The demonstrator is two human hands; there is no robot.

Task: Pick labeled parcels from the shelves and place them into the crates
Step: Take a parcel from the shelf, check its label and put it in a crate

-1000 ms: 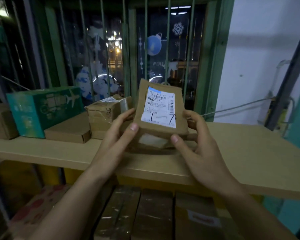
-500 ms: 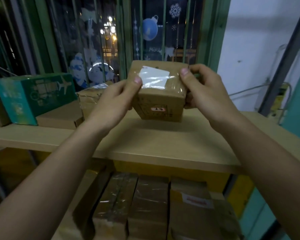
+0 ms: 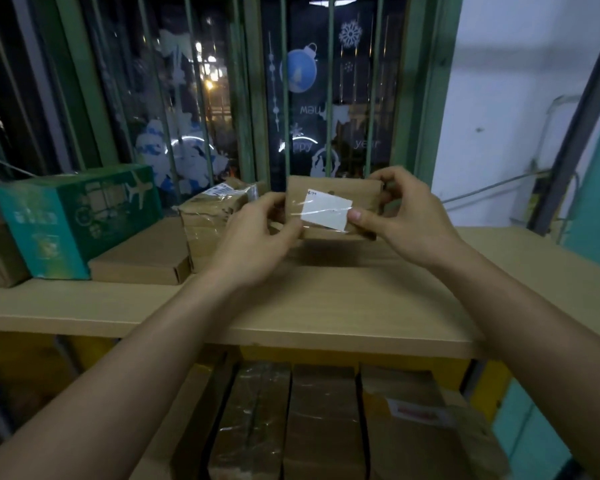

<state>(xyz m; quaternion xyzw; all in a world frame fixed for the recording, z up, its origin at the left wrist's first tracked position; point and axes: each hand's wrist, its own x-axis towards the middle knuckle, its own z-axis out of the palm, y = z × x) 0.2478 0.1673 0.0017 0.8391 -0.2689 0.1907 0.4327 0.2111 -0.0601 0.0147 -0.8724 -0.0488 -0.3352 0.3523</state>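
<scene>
The wooden shelf (image 3: 326,306) carries a green box (image 3: 73,216), a flat brown box (image 3: 142,261) and a taped parcel (image 3: 208,220) at its left. Under it, brown boxes (image 3: 323,420) stand side by side. Over the shelf I hold a small brown parcel (image 3: 364,195), my left hand (image 3: 257,237) and right hand (image 3: 406,220) gripping its ends, its white label (image 3: 326,214) facing me.

Bare forearms (image 3: 160,344), left hand (image 3: 257,237) and right hand (image 3: 409,220) — short plain nails.

Both hands grip a small brown cardboard parcel (image 3: 329,206) above the pale wooden shelf (image 3: 326,306): left hand (image 3: 257,237) at its left edge, right hand (image 3: 406,216) pinching its right side beside a taped white label (image 3: 326,213).
</scene>
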